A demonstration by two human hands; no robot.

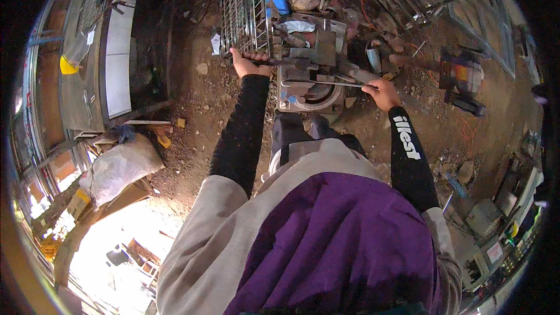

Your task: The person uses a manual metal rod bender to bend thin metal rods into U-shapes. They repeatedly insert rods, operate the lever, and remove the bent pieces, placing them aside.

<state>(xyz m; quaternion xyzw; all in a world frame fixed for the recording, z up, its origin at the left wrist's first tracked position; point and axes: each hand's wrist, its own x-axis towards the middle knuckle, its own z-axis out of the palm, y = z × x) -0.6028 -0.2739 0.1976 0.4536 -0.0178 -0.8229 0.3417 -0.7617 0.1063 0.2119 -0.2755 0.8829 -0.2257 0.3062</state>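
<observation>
A: What are the hands doing?

B: The left hand (252, 65) is wrapping its fingers around a dark handle (282, 62); whether that handle is belonging to a hammer or to the machine, the view isn't telling. The right hand (381, 93) is pinching the right end of a slim metal strip (343, 84).

A: Where is the strip lying?

B: It is running left from the right hand, across the near part of a low metal machine (289, 104), above the curved base. Whether anything is clamping its left end, B cannot tell.

A: What could be going wrong from here?

B: The pinch is looking light, so a knock from the handle could be twisting the strip or jerking it loose. If the left hand is slipping, its knuckles could be hitting the wire grille (236, 20) just beyond. Loose rubble on the dirt floor (201, 125) could be upsetting the footing.

A: How is the strip looking?

B: Narrow, fairly straight, pale grey, catching light along its length. The machine is looking dull and worn, a small blue patch showing at left.
</observation>
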